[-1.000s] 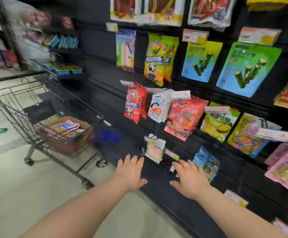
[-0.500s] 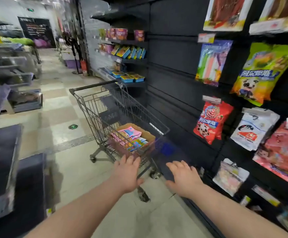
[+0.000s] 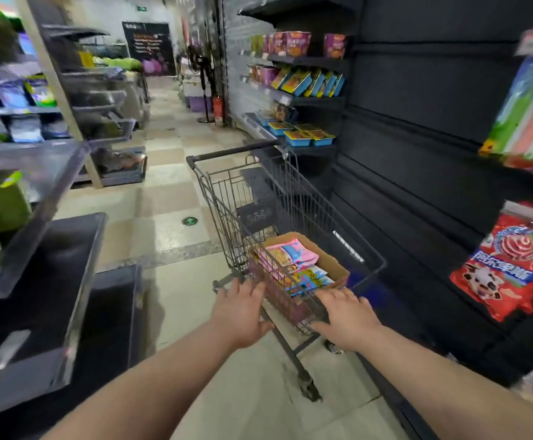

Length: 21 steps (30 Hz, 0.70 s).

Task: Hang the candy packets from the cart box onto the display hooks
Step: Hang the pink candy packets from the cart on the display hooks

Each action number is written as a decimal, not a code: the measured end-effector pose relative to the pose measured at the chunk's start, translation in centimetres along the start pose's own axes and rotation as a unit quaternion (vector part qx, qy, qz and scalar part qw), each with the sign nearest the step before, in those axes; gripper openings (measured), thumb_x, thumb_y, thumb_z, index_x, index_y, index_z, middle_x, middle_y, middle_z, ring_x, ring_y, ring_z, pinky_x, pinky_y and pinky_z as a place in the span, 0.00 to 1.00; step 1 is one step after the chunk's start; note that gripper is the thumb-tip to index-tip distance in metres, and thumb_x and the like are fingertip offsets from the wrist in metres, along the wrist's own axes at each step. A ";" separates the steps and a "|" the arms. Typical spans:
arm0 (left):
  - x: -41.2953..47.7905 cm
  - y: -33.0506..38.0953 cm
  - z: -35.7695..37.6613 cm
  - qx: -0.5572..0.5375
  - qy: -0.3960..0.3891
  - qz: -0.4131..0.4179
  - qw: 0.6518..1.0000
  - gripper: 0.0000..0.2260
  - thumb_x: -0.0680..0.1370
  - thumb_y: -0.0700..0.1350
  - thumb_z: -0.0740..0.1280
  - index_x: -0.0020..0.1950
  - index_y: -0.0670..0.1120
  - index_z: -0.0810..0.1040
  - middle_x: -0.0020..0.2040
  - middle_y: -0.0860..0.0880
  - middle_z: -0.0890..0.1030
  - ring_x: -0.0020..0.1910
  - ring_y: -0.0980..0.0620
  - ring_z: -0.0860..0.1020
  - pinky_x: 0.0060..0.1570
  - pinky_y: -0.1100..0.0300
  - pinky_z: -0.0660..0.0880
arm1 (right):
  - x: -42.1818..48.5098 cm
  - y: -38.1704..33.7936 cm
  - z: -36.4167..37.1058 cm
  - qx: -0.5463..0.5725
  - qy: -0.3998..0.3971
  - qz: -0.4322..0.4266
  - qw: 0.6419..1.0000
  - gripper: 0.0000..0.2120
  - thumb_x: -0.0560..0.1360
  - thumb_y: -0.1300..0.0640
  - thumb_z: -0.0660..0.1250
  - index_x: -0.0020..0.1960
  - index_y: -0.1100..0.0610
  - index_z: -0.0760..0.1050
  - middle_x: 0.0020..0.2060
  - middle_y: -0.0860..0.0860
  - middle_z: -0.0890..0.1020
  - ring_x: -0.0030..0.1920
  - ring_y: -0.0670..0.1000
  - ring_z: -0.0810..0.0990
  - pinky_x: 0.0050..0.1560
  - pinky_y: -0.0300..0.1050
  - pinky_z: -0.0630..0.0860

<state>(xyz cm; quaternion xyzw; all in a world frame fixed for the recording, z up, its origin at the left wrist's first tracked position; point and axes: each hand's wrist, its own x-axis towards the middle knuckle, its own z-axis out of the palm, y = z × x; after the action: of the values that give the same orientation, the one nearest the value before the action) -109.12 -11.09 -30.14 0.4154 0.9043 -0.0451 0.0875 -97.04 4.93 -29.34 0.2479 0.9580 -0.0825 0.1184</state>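
Observation:
A wire shopping cart (image 3: 227, 198) stands in the aisle ahead of me. Inside it sits a brown cardboard box (image 3: 338, 268) holding several pink, blue and yellow candy packets (image 3: 293, 265). My left hand (image 3: 239, 308) hovers with fingers straight at the cart's near left corner. My right hand (image 3: 349, 317) is spread, fingers straight, at the cart's near edge just below the box. Neither hand holds anything. On the dark display wall (image 3: 417, 154) to the right hang a red candy bag (image 3: 506, 268) and a striped packet (image 3: 528, 119).
Shelves with blue trays and purple tubs (image 3: 296, 90) stand behind the cart. A low dark shelf unit (image 3: 52, 281) is close on my left. The tiled aisle floor (image 3: 170, 198) runs away ahead, with a standing fan (image 3: 206, 87) far back.
My view has swung left from the display wall to the cart. Both hands have moved with it from in front of the hooks to the cart's near edge, still holding nothing.

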 end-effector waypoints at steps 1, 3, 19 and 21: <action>1.5 -0.3 -0.2 0.003 -0.003 -0.004 1.000 0.37 0.78 0.61 0.60 0.79 0.48 0.49 0.80 0.45 0.53 0.78 0.41 0.51 0.74 0.44 0.54 | 1.7 0.2 -0.1 -0.005 0.001 -0.007 1.000 0.30 0.76 0.41 0.61 0.74 0.49 0.59 0.73 0.52 0.65 0.73 0.56 0.61 0.71 0.57 0.60; 4.7 -0.6 -0.6 0.009 -0.008 -0.009 1.000 0.37 0.78 0.61 0.60 0.79 0.47 0.49 0.79 0.45 0.54 0.78 0.41 0.52 0.74 0.45 0.55 | 5.0 1.1 -0.7 -0.007 -0.002 -0.012 1.000 0.30 0.75 0.40 0.61 0.73 0.50 0.60 0.71 0.53 0.67 0.72 0.56 0.63 0.70 0.56 0.62; 24.4 0.4 -1.7 0.021 -0.074 -0.004 0.997 0.38 0.78 0.63 0.58 0.80 0.47 0.47 0.79 0.45 0.54 0.78 0.42 0.51 0.74 0.44 0.54 | 22.2 10.9 -4.6 0.052 -0.063 0.025 0.996 0.30 0.76 0.41 0.60 0.74 0.47 0.55 0.71 0.51 0.66 0.72 0.55 0.61 0.71 0.57 0.57; 26.2 0.1 -1.6 0.016 -0.077 -0.001 0.997 0.38 0.77 0.63 0.59 0.80 0.48 0.48 0.80 0.45 0.54 0.78 0.42 0.51 0.74 0.44 0.54 | 23.3 11.5 -4.4 0.059 -0.056 0.024 0.996 0.29 0.76 0.41 0.60 0.73 0.47 0.58 0.69 0.50 0.68 0.71 0.55 0.64 0.69 0.56 0.60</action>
<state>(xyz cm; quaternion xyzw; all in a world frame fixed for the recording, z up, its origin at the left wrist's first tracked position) -125.99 8.71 -33.67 0.4108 0.8945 -0.0916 0.1506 -111.93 26.43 -32.48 0.2728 0.9370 -0.1496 0.1586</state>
